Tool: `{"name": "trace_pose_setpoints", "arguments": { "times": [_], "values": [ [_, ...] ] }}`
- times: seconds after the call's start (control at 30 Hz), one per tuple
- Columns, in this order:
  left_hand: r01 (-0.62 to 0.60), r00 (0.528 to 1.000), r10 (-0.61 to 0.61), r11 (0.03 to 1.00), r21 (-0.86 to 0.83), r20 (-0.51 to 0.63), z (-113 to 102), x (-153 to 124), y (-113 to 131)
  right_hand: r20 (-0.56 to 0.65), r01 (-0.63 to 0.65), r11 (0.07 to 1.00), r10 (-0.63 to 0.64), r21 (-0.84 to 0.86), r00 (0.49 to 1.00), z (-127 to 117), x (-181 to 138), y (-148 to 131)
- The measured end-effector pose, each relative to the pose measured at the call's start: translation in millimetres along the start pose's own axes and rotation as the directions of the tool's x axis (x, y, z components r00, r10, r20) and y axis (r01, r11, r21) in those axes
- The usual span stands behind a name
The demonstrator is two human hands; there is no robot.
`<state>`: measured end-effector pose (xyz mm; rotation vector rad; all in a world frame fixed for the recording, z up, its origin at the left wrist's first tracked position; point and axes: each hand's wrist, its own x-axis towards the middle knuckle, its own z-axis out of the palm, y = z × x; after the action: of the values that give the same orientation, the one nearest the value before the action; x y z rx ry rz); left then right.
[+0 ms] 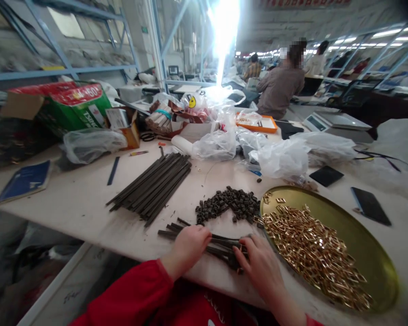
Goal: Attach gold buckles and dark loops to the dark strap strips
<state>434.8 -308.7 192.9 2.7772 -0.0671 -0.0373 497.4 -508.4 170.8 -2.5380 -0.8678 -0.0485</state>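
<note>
My left hand [189,246] is closed on a dark strap [222,238] near the front edge of the table. At the strap's right end, my right hand [261,262] pinches it with thumb and fingers, partly hiding the tip. Several more dark straps [217,251] lie under and beside both hands, with small gold glints by the right fingers. Beyond the hands is a pile of small dark loops [231,203]. A round gold tray [370,253] to the right holds a heap of gold rectangular buckles [313,249]. Further left lies a stack of long dark strips [153,183].
A blue notebook [25,181] and a blue strip [113,171] lie at left. Plastic bags [282,156], an orange box [258,123] and a scale [338,122] stand behind. A phone [370,206] is right of the tray. A person [280,83] sits further back.
</note>
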Motion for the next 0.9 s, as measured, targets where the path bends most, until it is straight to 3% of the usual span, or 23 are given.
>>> {"name": "trace_pose_setpoints", "arguments": {
  "times": [0.1, 0.2, 0.37, 0.47, 0.57, 0.7, 0.83, 0.9],
  "values": [
    [0.0, 0.999, 0.003, 0.997, 0.077, -0.034, 7.1, 11.9, -11.2, -0.054, 0.064, 0.994, -0.069, -0.092, 0.996, 16.5, 1.4, 15.7],
    [0.125, 0.987, -0.106, 0.98, 0.155, -0.125, -7.2, 29.9, -41.9, -0.129, 0.125, 0.988, -0.137, -0.093, 0.982, 29.4, 0.4, 25.5],
    [0.434, 0.885, -0.367, 0.874, 0.22, -0.287, -44.5, 69.4, -111.4, -0.239, 0.232, 0.965, -0.254, -0.119, 0.937, 32.8, 3.9, 33.1],
    [0.517, 0.838, -0.438, 0.829, 0.215, -0.326, -49.2, 83.8, -128.9, -0.243, 0.281, 0.952, -0.303, -0.121, 0.921, 29.3, 6.9, 35.1],
    [0.541, 0.82, -0.467, 0.821, 0.183, -0.331, -47.0, 87.8, -128.1, -0.244, 0.273, 0.958, -0.287, -0.09, 0.926, 24.2, 7.3, 32.2],
    [0.527, 0.826, -0.483, 0.845, 0.092, -0.292, -51.0, 82.4, -116.9, -0.209, 0.176, 0.984, -0.173, -0.004, 0.962, 12.7, 12.6, 22.5],
    [0.413, 0.891, -0.418, 0.908, -0.068, -0.178, -58.0, 61.0, -90.5, -0.093, 0.09, 0.996, -0.089, 0.006, 0.992, 1.0, 38.0, 21.4],
    [0.337, 0.934, -0.351, 0.926, -0.172, -0.061, -58.3, 42.3, -69.8, 0.003, 0.049, 0.997, -0.049, -0.066, 0.999, -0.4, 55.7, 23.2]
  ]
}}
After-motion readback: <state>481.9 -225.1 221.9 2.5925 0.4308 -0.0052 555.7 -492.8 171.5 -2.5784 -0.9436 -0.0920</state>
